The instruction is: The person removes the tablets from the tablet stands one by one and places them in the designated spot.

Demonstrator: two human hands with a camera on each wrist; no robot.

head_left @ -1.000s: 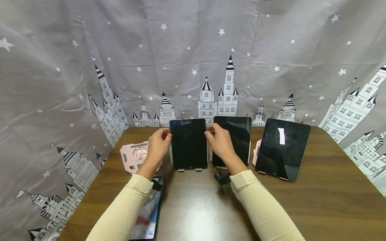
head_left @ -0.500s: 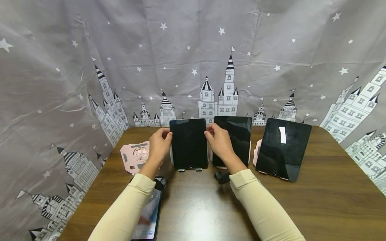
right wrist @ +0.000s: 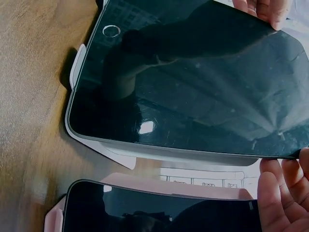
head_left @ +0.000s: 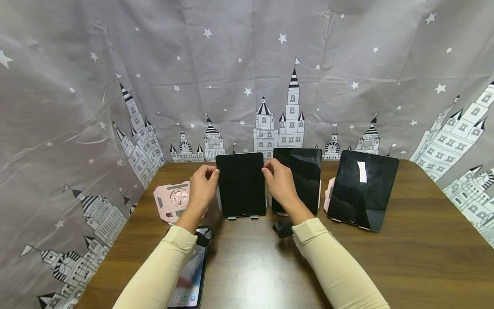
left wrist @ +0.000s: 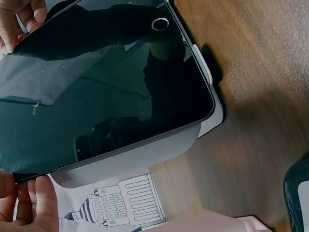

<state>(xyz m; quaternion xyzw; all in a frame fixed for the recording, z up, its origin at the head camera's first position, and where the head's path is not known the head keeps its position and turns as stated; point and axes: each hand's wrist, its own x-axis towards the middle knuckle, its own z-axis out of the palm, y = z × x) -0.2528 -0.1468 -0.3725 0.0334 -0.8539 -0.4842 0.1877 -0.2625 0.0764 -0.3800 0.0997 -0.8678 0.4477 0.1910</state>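
A black tablet [head_left: 241, 184] leans nearly upright on a light grey stand [left wrist: 130, 162], its home button at the bottom. Two small lips of the stand show under the tablet's lower edge. At its left edge my left hand [head_left: 203, 186] pinches the upper part between thumb and fingers. My right hand [head_left: 282, 182] pinches the opposite edge at about the same height, overlapping a second black tablet [head_left: 306, 176] in the head view. In the right wrist view, fingers [right wrist: 273, 193] curl behind the edge of the held tablet.
The second tablet rests on a pink stand [right wrist: 178, 187]. Farther right leans a third tablet [head_left: 359, 201] with a white strip on its screen. A pink stand [head_left: 170, 199] is left of my left hand. A lit tablet [head_left: 194, 270] lies flat under my left forearm. A grey curtain [head_left: 247, 68] hangs behind.
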